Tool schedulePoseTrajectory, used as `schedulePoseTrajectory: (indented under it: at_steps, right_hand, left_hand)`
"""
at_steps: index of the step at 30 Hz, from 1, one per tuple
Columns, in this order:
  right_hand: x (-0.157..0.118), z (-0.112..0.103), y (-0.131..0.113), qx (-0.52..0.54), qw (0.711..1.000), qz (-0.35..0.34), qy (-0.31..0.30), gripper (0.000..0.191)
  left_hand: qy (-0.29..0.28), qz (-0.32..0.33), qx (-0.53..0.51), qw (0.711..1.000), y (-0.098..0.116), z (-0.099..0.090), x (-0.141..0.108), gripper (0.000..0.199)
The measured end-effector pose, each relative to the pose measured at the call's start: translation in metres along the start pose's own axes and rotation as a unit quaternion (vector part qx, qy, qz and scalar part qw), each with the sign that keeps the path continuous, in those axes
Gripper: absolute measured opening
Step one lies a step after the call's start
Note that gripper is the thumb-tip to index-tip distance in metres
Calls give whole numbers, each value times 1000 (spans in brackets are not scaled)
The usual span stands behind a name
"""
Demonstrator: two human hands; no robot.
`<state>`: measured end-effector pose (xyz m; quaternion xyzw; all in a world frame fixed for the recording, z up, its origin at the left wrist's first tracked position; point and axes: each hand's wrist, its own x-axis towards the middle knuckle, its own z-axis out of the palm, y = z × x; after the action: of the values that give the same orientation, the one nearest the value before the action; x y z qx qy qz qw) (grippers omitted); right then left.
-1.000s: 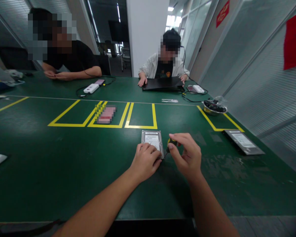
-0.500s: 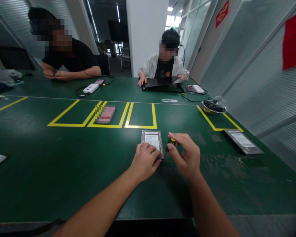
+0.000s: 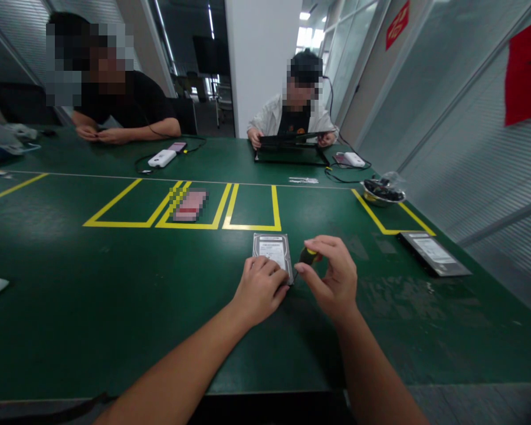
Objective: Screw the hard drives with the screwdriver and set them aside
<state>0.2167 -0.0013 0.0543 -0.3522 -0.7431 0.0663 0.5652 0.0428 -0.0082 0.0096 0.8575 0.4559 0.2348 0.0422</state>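
A silver hard drive with a white label point(image 3: 272, 248) lies on the green table point(image 3: 137, 313) in front of me. My left hand point(image 3: 260, 290) rests over its lower part, fingers bent round the near edge and right corner. Between the thumb and fingers of my right hand point(image 3: 335, 274) is a short black and yellow screwdriver point(image 3: 308, 255). Its thin shaft slants down to the drive's lower right corner; whether the tip touches a screw is too small to tell.
At the right lies a second drive point(image 3: 436, 254), below a bowl of dark items point(image 3: 383, 192). Yellow tape frames point(image 3: 252, 228) and a pink phone point(image 3: 191, 206) are beyond my hands. Two people sit opposite; one holds a black panel point(image 3: 292, 139).
The screwdriver's handle has tilted slightly, and the fingers of my right hand have shifted on it. Across the table, the black panel has been raised by the person's hands.
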Motion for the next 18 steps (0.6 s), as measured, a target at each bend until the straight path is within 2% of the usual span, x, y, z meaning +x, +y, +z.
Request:
schedulePoseTrajectory:
  at_steps: [7,18]
  right_hand:
    - [0,1,-1,-12,1000,23,8,33]
    - [0,1,-2,-28,999,14,10,38]
  left_hand:
    - [-5,-3,-2,1000,0,-1,0,12]
    - [-2,-4,2,1000,1,0,1,13]
